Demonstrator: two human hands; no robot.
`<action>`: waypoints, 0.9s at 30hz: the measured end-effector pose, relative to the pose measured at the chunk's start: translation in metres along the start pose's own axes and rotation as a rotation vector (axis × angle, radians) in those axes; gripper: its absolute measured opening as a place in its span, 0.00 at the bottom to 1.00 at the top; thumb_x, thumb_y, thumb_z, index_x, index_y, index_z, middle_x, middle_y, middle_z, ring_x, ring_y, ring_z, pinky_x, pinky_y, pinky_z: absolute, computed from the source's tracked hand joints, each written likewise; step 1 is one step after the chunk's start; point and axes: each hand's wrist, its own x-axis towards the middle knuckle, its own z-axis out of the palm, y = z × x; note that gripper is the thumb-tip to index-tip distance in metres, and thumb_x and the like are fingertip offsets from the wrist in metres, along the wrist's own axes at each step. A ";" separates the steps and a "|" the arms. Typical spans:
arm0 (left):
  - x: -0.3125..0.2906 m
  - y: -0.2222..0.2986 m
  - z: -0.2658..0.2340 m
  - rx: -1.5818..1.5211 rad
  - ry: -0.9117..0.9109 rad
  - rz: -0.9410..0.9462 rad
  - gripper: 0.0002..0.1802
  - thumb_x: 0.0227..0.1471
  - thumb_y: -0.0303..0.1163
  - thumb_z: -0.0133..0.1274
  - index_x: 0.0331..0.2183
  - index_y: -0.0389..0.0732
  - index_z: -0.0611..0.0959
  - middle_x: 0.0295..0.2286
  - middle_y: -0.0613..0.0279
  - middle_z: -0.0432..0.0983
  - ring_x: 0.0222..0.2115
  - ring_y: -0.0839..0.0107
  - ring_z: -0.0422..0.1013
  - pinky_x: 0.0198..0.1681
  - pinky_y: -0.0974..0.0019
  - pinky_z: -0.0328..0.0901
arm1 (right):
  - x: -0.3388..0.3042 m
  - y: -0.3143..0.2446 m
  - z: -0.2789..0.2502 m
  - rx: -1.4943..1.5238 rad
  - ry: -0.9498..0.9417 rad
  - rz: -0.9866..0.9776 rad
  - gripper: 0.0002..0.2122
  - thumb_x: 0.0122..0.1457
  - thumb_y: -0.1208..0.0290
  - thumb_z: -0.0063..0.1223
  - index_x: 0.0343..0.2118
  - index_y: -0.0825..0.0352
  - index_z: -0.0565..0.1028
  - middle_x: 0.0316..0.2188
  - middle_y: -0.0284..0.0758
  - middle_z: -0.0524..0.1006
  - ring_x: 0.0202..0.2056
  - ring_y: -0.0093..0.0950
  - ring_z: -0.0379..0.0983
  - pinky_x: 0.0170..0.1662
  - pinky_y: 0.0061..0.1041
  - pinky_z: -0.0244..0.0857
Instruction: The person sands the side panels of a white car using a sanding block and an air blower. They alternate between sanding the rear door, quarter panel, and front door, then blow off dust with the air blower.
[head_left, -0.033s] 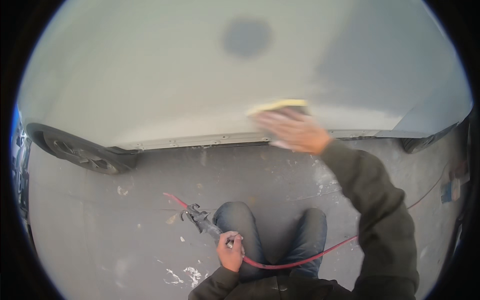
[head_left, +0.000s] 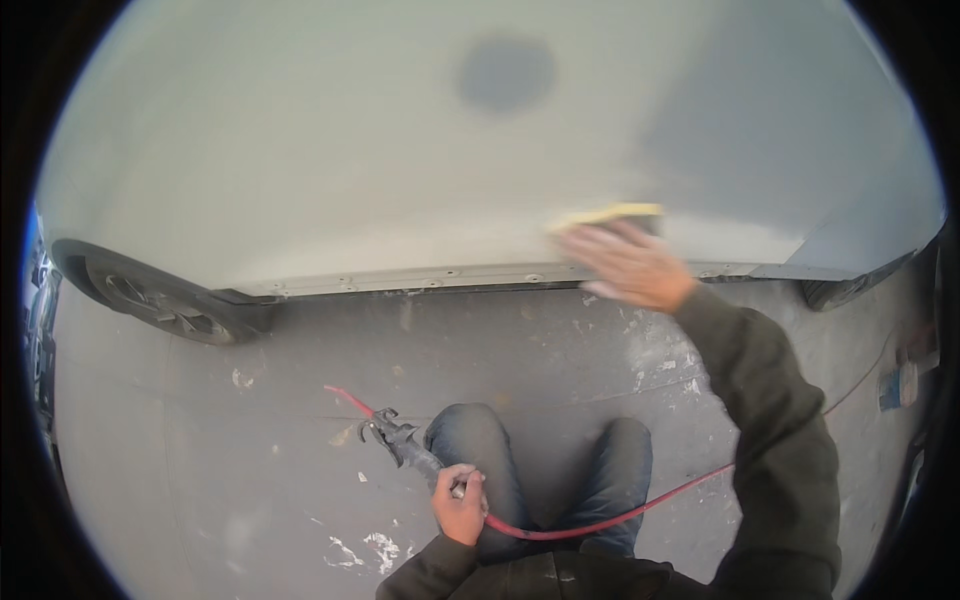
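My right hand point(head_left: 635, 268) is pressed flat on a pad point(head_left: 610, 214) with a yellow edge and a dark part, against the lower side of a pale grey vehicle body panel point(head_left: 400, 180). Its fingers are blurred by motion. Close by my left knee, my left hand point(head_left: 462, 505) is wrapped round the end of a dark air blow gun point(head_left: 402, 440). From the gun's far end sticks a thin red tube point(head_left: 348, 400). A red air hose point(head_left: 590, 530) runs from the left hand across my thighs to the right.
The panel bears a round darker grey patch point(head_left: 506, 73) and a larger one at the right. Wheels stand at the left point(head_left: 160, 300) and right point(head_left: 855, 287). White spots mark the grey concrete floor point(head_left: 250, 440). A small tub point(head_left: 897, 387) stands at the far right.
My right hand and the pad have slid to the right along the panel's lower edge. My left hand and the blow gun have stayed in place.
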 end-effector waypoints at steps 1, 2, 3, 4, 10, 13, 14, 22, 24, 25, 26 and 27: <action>-0.001 0.000 0.001 -0.028 0.007 -0.006 0.06 0.56 0.19 0.53 0.37 0.35 0.75 0.26 0.58 0.77 0.13 0.79 0.67 0.14 0.73 0.60 | -0.044 0.017 0.010 -0.126 -0.061 0.015 0.37 0.63 0.42 0.39 0.70 0.54 0.45 0.71 0.29 0.47 0.70 0.24 0.42 0.72 0.35 0.33; 0.000 0.000 0.004 -0.012 0.008 -0.004 0.06 0.56 0.19 0.53 0.37 0.35 0.75 0.26 0.58 0.77 0.13 0.79 0.67 0.14 0.73 0.60 | -0.081 0.024 0.019 -0.241 -0.197 0.018 0.37 0.64 0.39 0.34 0.70 0.54 0.45 0.71 0.29 0.47 0.71 0.24 0.40 0.72 0.37 0.31; -0.001 0.002 0.003 0.005 0.007 -0.002 0.06 0.56 0.19 0.53 0.37 0.35 0.75 0.26 0.57 0.78 0.13 0.79 0.67 0.14 0.73 0.60 | -0.088 0.021 0.020 -0.191 -0.222 0.053 0.37 0.64 0.39 0.35 0.70 0.55 0.46 0.71 0.29 0.46 0.71 0.25 0.39 0.72 0.37 0.31; -0.001 0.001 0.002 0.021 0.007 0.001 0.06 0.56 0.19 0.53 0.37 0.35 0.75 0.26 0.57 0.78 0.13 0.79 0.67 0.14 0.73 0.60 | -0.089 0.018 0.026 -0.142 -0.247 0.086 0.38 0.63 0.39 0.36 0.70 0.56 0.47 0.71 0.30 0.46 0.71 0.25 0.39 0.72 0.37 0.30; 0.005 -0.006 0.005 0.042 0.016 0.082 0.05 0.56 0.19 0.53 0.36 0.35 0.76 0.25 0.59 0.78 0.13 0.80 0.67 0.14 0.73 0.60 | 0.096 -0.077 0.008 0.234 0.014 0.025 0.40 0.61 0.45 0.47 0.69 0.65 0.49 0.71 0.32 0.46 0.71 0.25 0.37 0.72 0.32 0.35; 0.002 0.002 0.007 -0.005 0.033 0.043 0.05 0.56 0.19 0.53 0.36 0.35 0.76 0.24 0.59 0.78 0.13 0.80 0.67 0.14 0.73 0.60 | 0.115 -0.083 -0.010 0.126 0.040 -0.004 0.39 0.62 0.45 0.45 0.69 0.62 0.49 0.70 0.30 0.49 0.70 0.24 0.41 0.72 0.32 0.36; 0.002 0.005 0.007 -0.025 0.037 0.026 0.04 0.56 0.19 0.53 0.36 0.35 0.76 0.24 0.59 0.78 0.13 0.80 0.67 0.14 0.73 0.60 | 0.097 -0.070 -0.006 0.119 0.043 -0.013 0.38 0.62 0.45 0.44 0.69 0.61 0.50 0.70 0.30 0.50 0.70 0.24 0.43 0.72 0.32 0.36; -0.001 -0.011 0.004 -0.010 0.039 0.069 0.05 0.55 0.19 0.54 0.35 0.34 0.76 0.24 0.59 0.78 0.14 0.80 0.68 0.14 0.73 0.61 | -0.037 0.033 0.011 -0.152 -0.143 0.052 0.33 0.65 0.45 0.38 0.69 0.57 0.52 0.71 0.29 0.49 0.70 0.24 0.44 0.72 0.36 0.33; 0.001 -0.008 0.008 -0.006 0.039 0.082 0.05 0.55 0.19 0.54 0.35 0.34 0.76 0.24 0.60 0.78 0.14 0.80 0.68 0.14 0.73 0.61 | 0.034 0.005 -0.003 -0.028 -0.025 0.081 0.34 0.65 0.46 0.41 0.69 0.58 0.53 0.70 0.27 0.50 0.70 0.23 0.43 0.72 0.35 0.34; 0.001 -0.008 0.008 0.003 0.025 0.082 0.05 0.55 0.19 0.55 0.35 0.34 0.76 0.24 0.60 0.78 0.14 0.80 0.68 0.14 0.73 0.61 | 0.073 -0.012 -0.019 0.006 0.004 0.093 0.34 0.64 0.47 0.41 0.69 0.59 0.53 0.70 0.27 0.50 0.70 0.23 0.43 0.72 0.35 0.34; 0.004 -0.007 0.008 0.015 0.021 0.093 0.05 0.55 0.19 0.55 0.35 0.35 0.77 0.23 0.60 0.78 0.14 0.80 0.68 0.14 0.73 0.61 | 0.108 -0.029 -0.035 0.041 0.047 0.104 0.34 0.64 0.47 0.42 0.68 0.60 0.53 0.70 0.26 0.50 0.70 0.22 0.42 0.72 0.34 0.34; 0.004 -0.007 0.007 0.024 0.018 0.101 0.05 0.55 0.20 0.55 0.35 0.35 0.77 0.23 0.61 0.78 0.14 0.80 0.68 0.15 0.73 0.61 | 0.133 -0.045 -0.045 0.103 0.123 0.143 0.34 0.63 0.49 0.44 0.68 0.60 0.53 0.70 0.27 0.50 0.70 0.22 0.41 0.72 0.34 0.35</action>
